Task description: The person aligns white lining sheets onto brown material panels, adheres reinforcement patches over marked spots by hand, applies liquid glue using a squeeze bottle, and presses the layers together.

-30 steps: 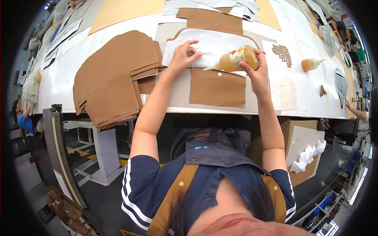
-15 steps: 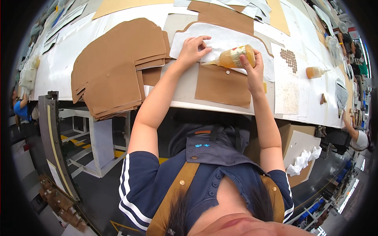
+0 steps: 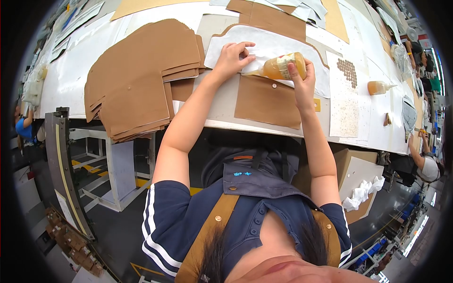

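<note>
My right hand (image 3: pixel 306 79) grips a squeeze bottle (image 3: pixel 284 66) of amber liquid, tilted on its side with its nozzle pointing left. The nozzle tip is near the lower edge of a white-faced, curved panel (image 3: pixel 269 41) with a brown edge; whether it touches cannot be told. My left hand (image 3: pixel 233 60) rests on that panel's left part, thumb and forefinger apart, holding nothing. Below lies a brown flap (image 3: pixel 266 104) with a small round metal stud (image 3: pixel 274 86) near its top. A small yellow piece (image 3: pixel 317 104) lies beside my right wrist.
Stacked brown panels (image 3: pixel 137 75) lie to the left. On the right are a white board (image 3: pixel 343 111) with several small brown discs (image 3: pixel 347 70) and a second amber bottle (image 3: pixel 377 87) lying on its side. Brown and white sheets (image 3: pixel 276 19) lie at the back. Other people are at both edges.
The bottle and my right hand have shifted very slightly right, showing more of the yellow piece by the wrist. My left hand stays almost in place. A person's arm at the far right has moved.
</note>
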